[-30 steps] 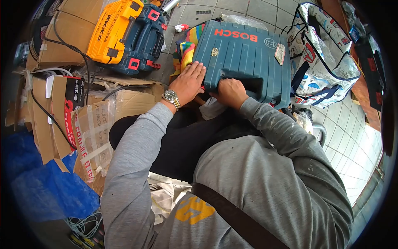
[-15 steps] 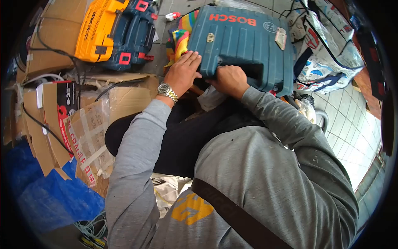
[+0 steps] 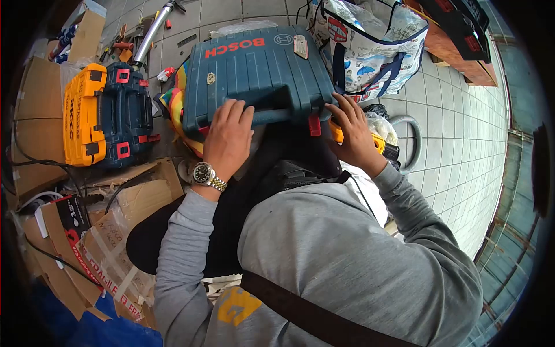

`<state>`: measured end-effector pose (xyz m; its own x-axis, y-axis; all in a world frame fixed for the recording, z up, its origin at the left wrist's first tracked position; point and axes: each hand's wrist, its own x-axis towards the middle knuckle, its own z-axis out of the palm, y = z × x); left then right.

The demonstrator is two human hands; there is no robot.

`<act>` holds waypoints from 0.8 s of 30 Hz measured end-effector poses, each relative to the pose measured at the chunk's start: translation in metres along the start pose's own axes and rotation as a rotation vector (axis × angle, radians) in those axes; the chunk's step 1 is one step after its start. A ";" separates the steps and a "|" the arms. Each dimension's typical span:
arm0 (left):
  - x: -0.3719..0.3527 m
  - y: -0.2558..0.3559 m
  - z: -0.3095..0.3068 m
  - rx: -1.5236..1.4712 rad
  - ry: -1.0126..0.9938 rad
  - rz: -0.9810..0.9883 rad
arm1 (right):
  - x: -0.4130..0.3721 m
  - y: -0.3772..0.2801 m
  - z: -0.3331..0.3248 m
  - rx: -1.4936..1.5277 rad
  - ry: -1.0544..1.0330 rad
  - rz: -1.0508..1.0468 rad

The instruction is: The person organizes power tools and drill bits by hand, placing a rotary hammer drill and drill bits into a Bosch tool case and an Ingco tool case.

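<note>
A blue toolbox-style Bosch tool case [image 3: 254, 72] lies flat before me, its carry handle [image 3: 270, 117] facing my lap. My left hand [image 3: 229, 136], with a metal watch [image 3: 208, 174] on the wrist, rests its outstretched fingers on the case's front edge, left of the handle. Fingers apart, my right hand [image 3: 354, 130] is at the right front corner, fingertips right at the edge. A red latch [image 3: 314, 125] hangs down beside it. Under the case's left side shows a multicoloured cloth [image 3: 175, 104].
Yellow and dark-blue cases [image 3: 87, 118] stand at left above cardboard boxes [image 3: 113, 243]. A patterned bag [image 3: 370, 55] sits beyond my right hand, with a grey hose [image 3: 415, 144] nearer. Tools, including a silver tube [image 3: 153, 32], lie on the tiled floor.
My right hand has left the handle and shifted to the right front corner. My left hand has moved onto the front edge beside the handle. The view has swung right, and the red latch now hangs down.
</note>
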<state>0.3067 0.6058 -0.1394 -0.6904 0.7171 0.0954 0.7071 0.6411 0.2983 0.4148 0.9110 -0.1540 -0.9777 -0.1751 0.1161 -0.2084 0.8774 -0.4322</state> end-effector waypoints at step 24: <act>0.068 -0.010 0.098 -0.128 -0.345 -0.262 | 0.037 0.041 0.029 0.081 0.023 0.005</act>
<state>0.2678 0.6750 -0.2294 -0.7369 0.5983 -0.3146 0.4758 0.7897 0.3874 0.3698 0.9272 -0.1934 -0.9781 -0.1596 0.1334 -0.2056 0.8392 -0.5034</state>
